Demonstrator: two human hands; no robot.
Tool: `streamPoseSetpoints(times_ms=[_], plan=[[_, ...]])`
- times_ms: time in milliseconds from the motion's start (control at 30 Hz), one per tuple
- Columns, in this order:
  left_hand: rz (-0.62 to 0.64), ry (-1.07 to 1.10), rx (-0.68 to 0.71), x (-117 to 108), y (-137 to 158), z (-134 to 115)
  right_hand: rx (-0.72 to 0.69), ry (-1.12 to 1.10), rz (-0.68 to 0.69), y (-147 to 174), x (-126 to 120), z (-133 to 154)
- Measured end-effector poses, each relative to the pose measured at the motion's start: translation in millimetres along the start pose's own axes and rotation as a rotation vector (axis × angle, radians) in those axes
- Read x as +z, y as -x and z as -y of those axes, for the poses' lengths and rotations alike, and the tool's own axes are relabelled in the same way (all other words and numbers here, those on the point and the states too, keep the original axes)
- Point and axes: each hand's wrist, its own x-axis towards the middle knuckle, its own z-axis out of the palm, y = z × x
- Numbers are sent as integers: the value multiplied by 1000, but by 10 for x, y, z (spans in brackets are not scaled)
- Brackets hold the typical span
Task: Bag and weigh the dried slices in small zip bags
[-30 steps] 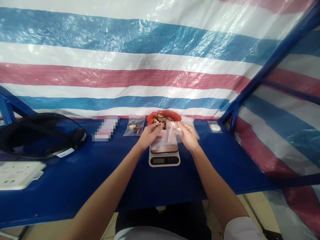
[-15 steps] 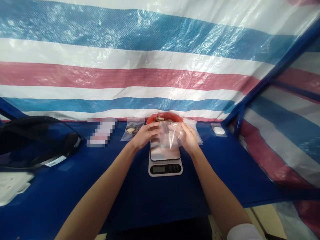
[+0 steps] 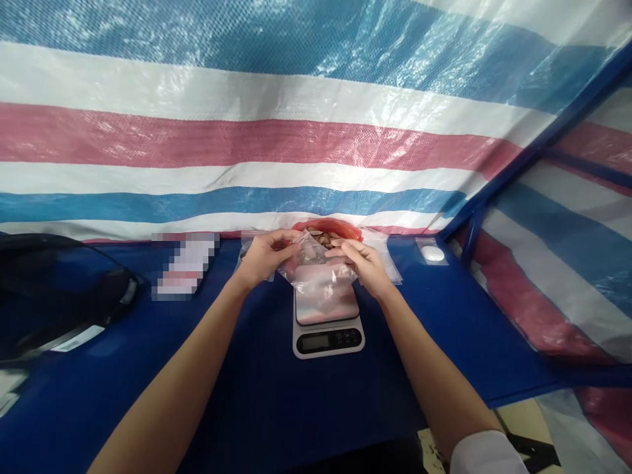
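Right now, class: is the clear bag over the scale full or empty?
Empty: the clear bag shows only the scale through it, held between left hand and right hand.

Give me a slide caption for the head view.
Both hands hold a clear bag above a scale.

Clear bag (image 3: 316, 280), centre frame: thin transparent plastic, glossy and crinkled. Scale (image 3: 328, 324) below it: smooth white plastic body, platform topped with a reflective, metal-looking plate. Tarpaulin (image 3: 276, 131), upper frame: woven plastic, shiny, finely textured. Table (image 3: 276, 401): covered in matt blue.
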Motion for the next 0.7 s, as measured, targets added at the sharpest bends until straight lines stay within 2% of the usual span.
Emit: streamPoseSetpoints(times_ms=[100,233,400,533,700], plan=[[32,-26,27,-43,14,1,15,130,77,-133,76,86],[56,-42,37,-48,17,19,-95,276,103,-297,154,156],[76,-55,47,-23,14,12,-153,454,146,-363,114,162],[97,-38,39,24,17,5,-172,394,181,-365,71,144],[100,-16,-4,40,22,52,-82,308,206,-355,53,181]])
